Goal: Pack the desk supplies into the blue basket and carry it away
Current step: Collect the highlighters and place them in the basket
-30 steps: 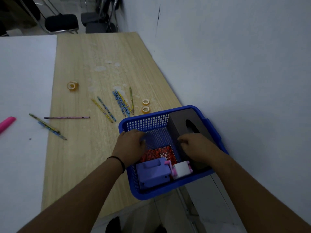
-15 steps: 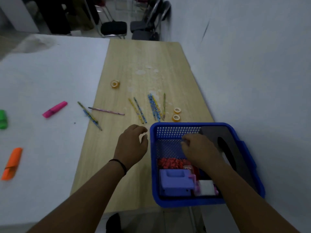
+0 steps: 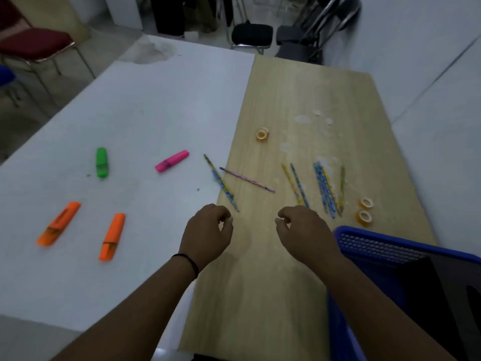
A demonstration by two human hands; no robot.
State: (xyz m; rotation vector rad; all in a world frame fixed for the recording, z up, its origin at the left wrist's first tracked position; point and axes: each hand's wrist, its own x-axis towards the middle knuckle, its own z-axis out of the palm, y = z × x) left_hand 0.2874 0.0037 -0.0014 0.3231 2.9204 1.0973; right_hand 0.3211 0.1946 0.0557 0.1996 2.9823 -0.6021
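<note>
Both hands have come out of the blue basket (image 3: 369, 246), now near right; my left hand (image 3: 208, 234) and right hand (image 3: 303, 230) hover loosely curled, holding nothing; the nearest pencil (image 3: 221, 182) lies just beyond the left hand, running far-left to near-right, so left reaches first.

Four highlighters (image 3: 172, 161), three tape rolls (image 3: 262, 133), about nine pencils (image 3: 246, 179), one blue basket (image 3: 369, 247).

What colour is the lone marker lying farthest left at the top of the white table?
Green, plain to see in the head view; the others are pink and orange.
</note>
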